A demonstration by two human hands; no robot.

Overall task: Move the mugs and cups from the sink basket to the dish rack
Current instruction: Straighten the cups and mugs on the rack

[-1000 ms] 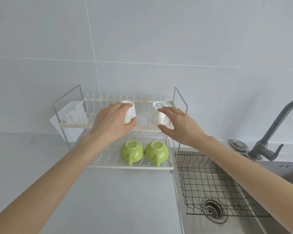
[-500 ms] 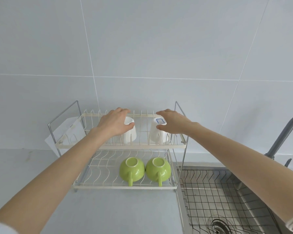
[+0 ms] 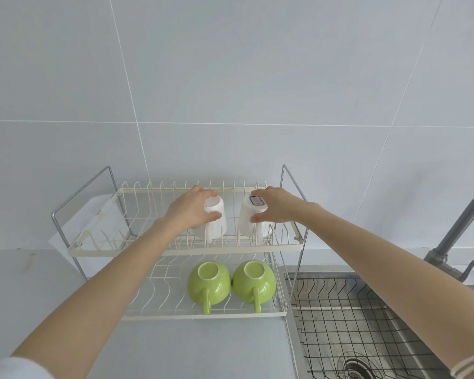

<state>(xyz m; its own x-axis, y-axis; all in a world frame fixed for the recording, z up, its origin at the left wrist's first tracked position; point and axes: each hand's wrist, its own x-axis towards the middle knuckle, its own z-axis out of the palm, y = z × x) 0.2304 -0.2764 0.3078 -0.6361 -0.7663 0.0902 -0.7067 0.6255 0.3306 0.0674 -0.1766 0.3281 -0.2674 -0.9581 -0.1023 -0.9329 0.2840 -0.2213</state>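
I hold left cup (image 3: 215, 218) in left hand (image 3: 188, 212), right cup (image 3: 251, 214) in right hand (image 3: 275, 207), both inverted on rack (image 3: 186, 248) tines; hasty release risks tipping.

Two white cups (image 3: 216, 220) (image 3: 249, 217) on rack (image 3: 186, 248) top tier, both upside down; two green mugs (image 3: 209, 283) (image 3: 253, 279) on bottom tier, upside down; two hands (image 3: 188, 212) (image 3: 278, 205), one per cup; one sink basket (image 3: 340, 310); one faucet (image 3: 460, 233); one drain (image 3: 353, 367), possibly
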